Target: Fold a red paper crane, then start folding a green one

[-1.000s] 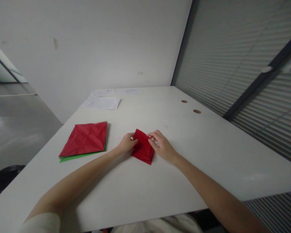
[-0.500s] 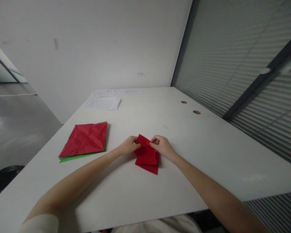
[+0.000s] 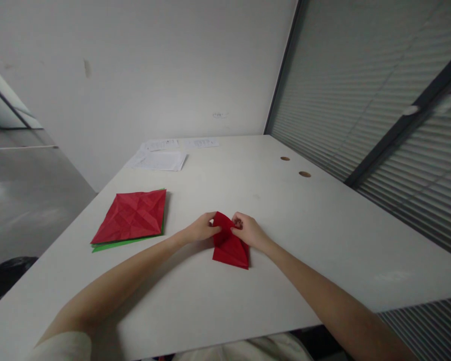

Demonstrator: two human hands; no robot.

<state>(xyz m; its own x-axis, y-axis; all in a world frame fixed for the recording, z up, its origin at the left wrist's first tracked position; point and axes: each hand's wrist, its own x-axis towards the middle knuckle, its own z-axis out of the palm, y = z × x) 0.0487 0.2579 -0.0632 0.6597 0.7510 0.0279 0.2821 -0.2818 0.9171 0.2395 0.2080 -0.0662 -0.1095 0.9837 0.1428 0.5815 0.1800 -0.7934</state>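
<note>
A small folded red paper (image 3: 230, 246) lies on the white table (image 3: 293, 250) in front of me. My left hand (image 3: 200, 228) pinches its upper left edge. My right hand (image 3: 248, 231) pinches its upper right edge, fingers closed on the paper. The two hands almost meet over the paper's top corner. The lower part of the paper rests flat on the table.
A creased red sheet (image 3: 132, 214) lies on a green sheet (image 3: 108, 244) at the left. White printed papers (image 3: 161, 159) sit at the far edge by the wall. Two round holes (image 3: 304, 174) are in the tabletop at the right. Window blinds (image 3: 379, 115) run along the right side.
Both hands have drawn closer together and nearer to me. The red paper has been folded narrower, its sides brought in towards the middle.
</note>
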